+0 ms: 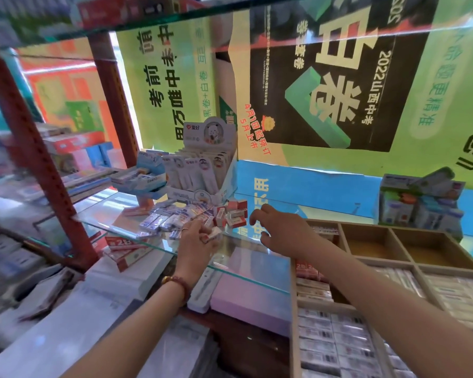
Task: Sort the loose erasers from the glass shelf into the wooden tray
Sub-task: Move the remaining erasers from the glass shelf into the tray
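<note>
Loose erasers lie in a heap on the glass shelf [260, 279]: blue-and-white ones [167, 218] on the left, red-and-white ones [234, 214] on the right. My left hand [195, 241] grips a red-and-white eraser [213, 234] at the front of the heap. Just right of the red erasers hovers my right hand [276, 227], fingers loosely curled and holding nothing. The wooden tray [342, 236] sits at the right; its near compartments are packed with erasers, and two far ones are bare.
A white display box [202, 170] of packaged items stands behind the heap, with a blue box [145, 178] to its left. Green-and-grey packs [418, 203] are stacked at the far right. A red metal upright [38, 148] frames the shelf's left side. Boxes and books lie below the glass.
</note>
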